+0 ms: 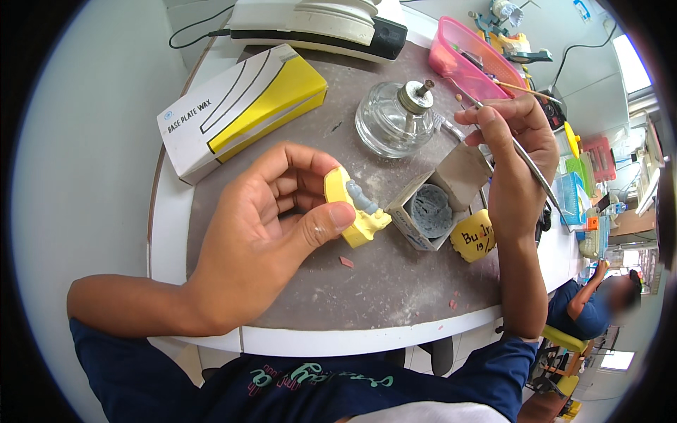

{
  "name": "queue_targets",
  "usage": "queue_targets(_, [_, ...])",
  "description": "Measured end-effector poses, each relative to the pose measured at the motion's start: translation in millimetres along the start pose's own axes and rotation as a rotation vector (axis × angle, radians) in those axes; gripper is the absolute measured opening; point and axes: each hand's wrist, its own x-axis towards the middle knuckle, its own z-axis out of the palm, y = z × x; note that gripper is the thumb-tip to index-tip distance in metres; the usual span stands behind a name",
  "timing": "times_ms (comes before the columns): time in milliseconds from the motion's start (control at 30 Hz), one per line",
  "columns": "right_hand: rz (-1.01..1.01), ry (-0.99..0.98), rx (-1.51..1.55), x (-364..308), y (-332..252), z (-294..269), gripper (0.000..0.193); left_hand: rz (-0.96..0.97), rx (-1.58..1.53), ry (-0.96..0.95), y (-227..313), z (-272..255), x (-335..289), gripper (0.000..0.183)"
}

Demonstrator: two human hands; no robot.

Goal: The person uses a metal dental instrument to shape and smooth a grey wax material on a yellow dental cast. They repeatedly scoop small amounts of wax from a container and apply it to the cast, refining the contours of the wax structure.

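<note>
My left hand (257,229) pinches a yellow dental cast (361,233) between thumb and fingers above the middle of the table. Grey wax (362,199) covers some of the teeth along the cast's upper side. In my right hand (518,151) is a slim metal wax carver (534,169), held like a pen and apart from the cast. Below that hand stands an opened small carton (416,229), with a round tub of grey wax (430,210) inside. A second yellow plaster piece (472,238) with handwriting lies beside the carton, partly behind my right wrist.
A glass spirit burner (381,123), its wick showing no visible flame, stands behind the carton. A white and yellow box (243,113) lies at the left. Farther back are a white machine (310,28) and a pink basket of tools (469,46). Another person (596,310) sits at the far right.
</note>
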Motion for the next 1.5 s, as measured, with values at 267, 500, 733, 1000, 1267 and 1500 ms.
queue_targets(267, [0.023,0.002,-0.001,-2.3,-0.3,4.5,0.012,0.057,-0.004,-0.016,-4.7,-1.5,0.0,0.034])
queue_targets(500, [0.016,0.008,0.002,-3.0,1.3,4.9,0.012,0.067,-0.026,-0.029,-6.1,-0.8,1.7,0.033])
queue_targets(733, [-0.007,0.029,0.003,-3.2,1.5,4.3,0.012,0.016,-0.064,-0.019,-1.9,0.0,1.8,0.035])
queue_targets(1000, [-0.030,-0.235,0.221,-46.0,-26.5,14.2,0.014,-0.021,-0.084,0.006,-2.2,0.3,2.6,0.037])
queue_targets(1267, [0.060,-0.384,0.230,-51.1,-22.6,23.2,0.017,0.024,-0.095,-0.021,-8.6,-2.3,5.2,0.035])
queue_targets(1500, [0.058,-0.380,0.218,-51.3,-21.6,24.8,0.018,0.044,-0.065,-0.009,-9.1,-1.9,5.4,0.035])
